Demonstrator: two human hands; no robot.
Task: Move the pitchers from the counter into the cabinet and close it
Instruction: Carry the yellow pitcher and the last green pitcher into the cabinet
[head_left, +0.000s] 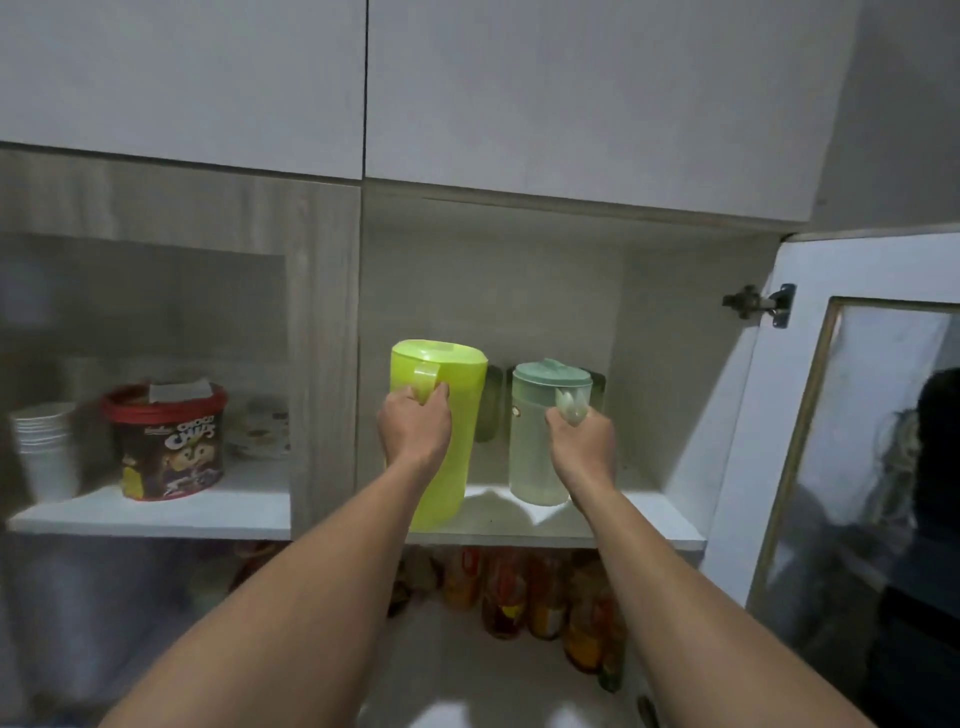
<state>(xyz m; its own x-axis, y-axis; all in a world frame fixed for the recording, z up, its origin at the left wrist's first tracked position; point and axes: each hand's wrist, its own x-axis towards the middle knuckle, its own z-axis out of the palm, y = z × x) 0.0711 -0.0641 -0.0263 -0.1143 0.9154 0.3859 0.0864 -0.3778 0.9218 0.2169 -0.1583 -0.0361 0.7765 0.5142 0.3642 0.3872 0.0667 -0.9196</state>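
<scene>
A tall lime-green pitcher (451, 415) stands at the front left of the open cabinet's white shelf (660, 525). My left hand (413, 428) is wrapped around its handle. To its right stands a shorter pale pitcher with a teal lid (535, 447), and my right hand (579, 441) grips its handle. Both pitchers are upright, their bases on or just above the shelf near its front edge. The cabinet door (862, 457), with a glass panel, is swung open on the right.
Two dark green containers (488, 410) stand behind the pitchers. The left compartment, behind a shut glass door, holds stacked white cups (44, 447) and a red-lidded tub (169, 441). Several bottles (519, 597) stand on the counter below. Shut upper doors hang above.
</scene>
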